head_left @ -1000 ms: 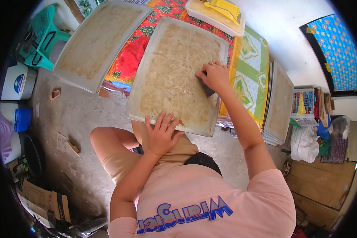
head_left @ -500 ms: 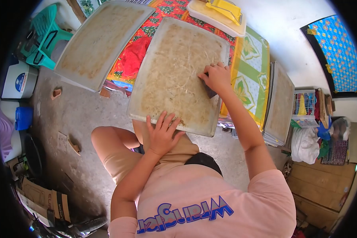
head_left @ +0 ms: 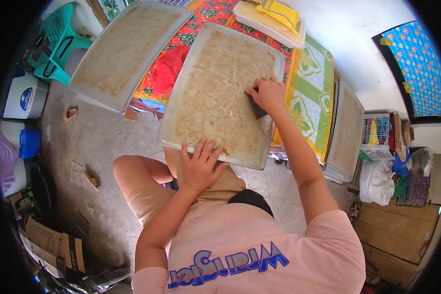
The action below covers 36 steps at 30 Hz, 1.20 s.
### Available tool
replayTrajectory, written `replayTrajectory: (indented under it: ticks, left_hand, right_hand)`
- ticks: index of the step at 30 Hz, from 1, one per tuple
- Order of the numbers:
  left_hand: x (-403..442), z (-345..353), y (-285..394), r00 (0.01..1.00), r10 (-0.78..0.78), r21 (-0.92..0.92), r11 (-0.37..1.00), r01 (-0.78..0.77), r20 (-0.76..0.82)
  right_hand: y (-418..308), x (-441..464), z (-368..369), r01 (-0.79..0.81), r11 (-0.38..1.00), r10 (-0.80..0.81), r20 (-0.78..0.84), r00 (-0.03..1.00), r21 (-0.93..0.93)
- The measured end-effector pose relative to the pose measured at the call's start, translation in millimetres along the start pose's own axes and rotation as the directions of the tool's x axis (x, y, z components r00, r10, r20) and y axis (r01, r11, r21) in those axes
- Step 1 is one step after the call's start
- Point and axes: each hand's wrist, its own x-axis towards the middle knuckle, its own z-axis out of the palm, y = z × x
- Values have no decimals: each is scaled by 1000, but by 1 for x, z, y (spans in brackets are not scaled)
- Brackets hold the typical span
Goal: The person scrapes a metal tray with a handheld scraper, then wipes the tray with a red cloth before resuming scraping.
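A large, worn, brown-stained board with pale edges lies tilted over the table's near edge and my lap. My right hand is on its right side, fingers pinched around a dark, flat piece that looks like sandpaper. The piece rests against the board's surface; part of it is hidden under my fingers. My left hand lies at the board's near edge with its fingers spread, fingertips on the surface and nothing held.
A similar board lies at left, beside a red cloth. A white tub with a yellow paint tray stands at the back. Stacked boards lean at right. A green chair stands far left.
The view has shifted very slightly. My right hand and the dark piece stay at nearly the same spot on the board, and my left hand has not moved.
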Motion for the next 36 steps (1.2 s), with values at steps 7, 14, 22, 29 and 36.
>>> replayTrajectory:
  ticks: [7,14,22,29,36]
  left_hand:
    - [0,1,0,1000,5,9,1000,-5,-1]
    - [0,1,0,1000,-1,6,1000,1,-3]
    - [0,3,0,1000,-14,-19,1000,13,-9]
    - [1,2,-2,1000,-5,-27,1000,5,2]
    - [0,4,-2,1000,-11,-26,1000,11,-1]
  right_hand:
    - [-6,13,4,61,998,-61,-25,998,-18]
    - [-15,24,3,99,994,-101,-58,993,-36]
    - [-19,26,12,171,983,-179,-138,974,-68]
    - [-23,24,3,118,993,-118,-13,993,-14]
    - [-2,59,22,-173,981,175,-4,985,90]
